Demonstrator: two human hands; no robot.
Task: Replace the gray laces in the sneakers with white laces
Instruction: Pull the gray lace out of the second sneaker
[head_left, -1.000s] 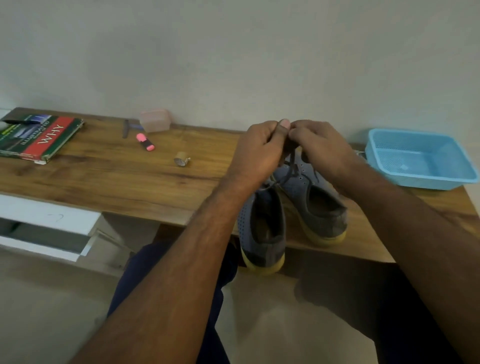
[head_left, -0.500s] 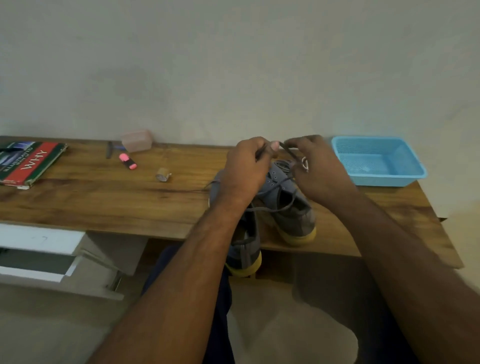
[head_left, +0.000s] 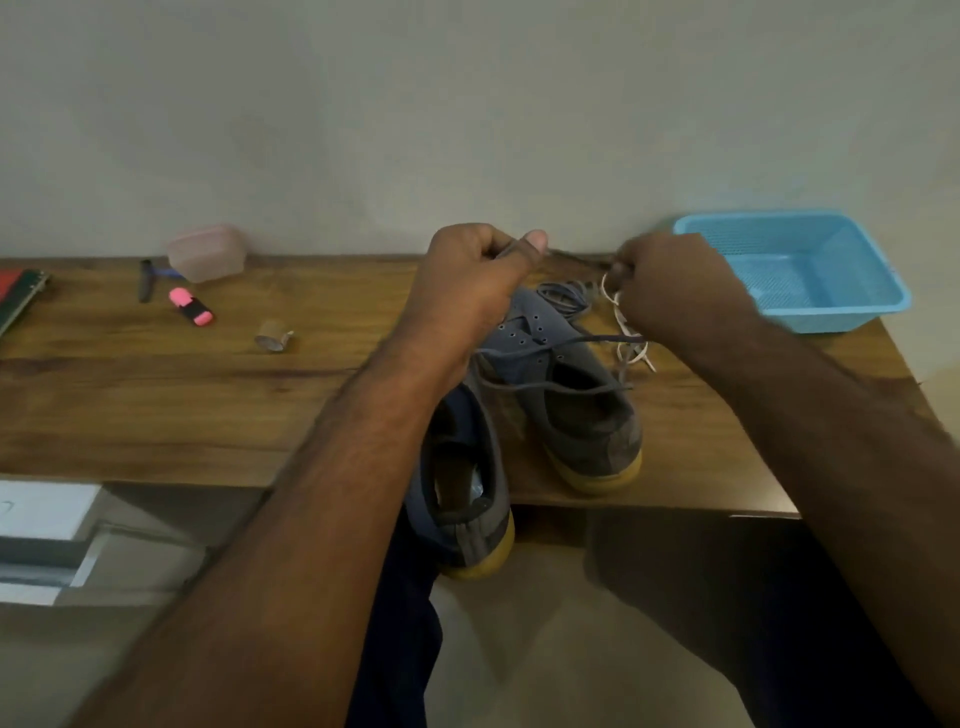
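Two grey sneakers with yellow soles lie on the wooden table (head_left: 156, 405). The left sneaker (head_left: 462, 499) hangs over the front edge. The right sneaker (head_left: 571, 405) lies flat with loose grey lace (head_left: 550, 387) running across its eyelets. My left hand (head_left: 478, 280) pinches one end of that grey lace above the shoes. My right hand (head_left: 675, 291) pinches the other end, a stretch of lace pulled taut between both hands. A bundle of loose grey lace (head_left: 563, 296) lies past the right sneaker's toe. White laces (head_left: 626, 332) lie under my right hand.
A blue plastic basket (head_left: 800, 275) stands at the table's back right. At the back left are a pink box (head_left: 208, 253), a pink highlighter (head_left: 191, 306), a dark pen (head_left: 145, 280) and a small tape roll (head_left: 272, 336). A book (head_left: 18, 296) shows at the left edge.
My hands have drawn apart, the right moving rightward, stretching the grey lace between them. More lace has come loose from the right sneaker. The view has shifted.
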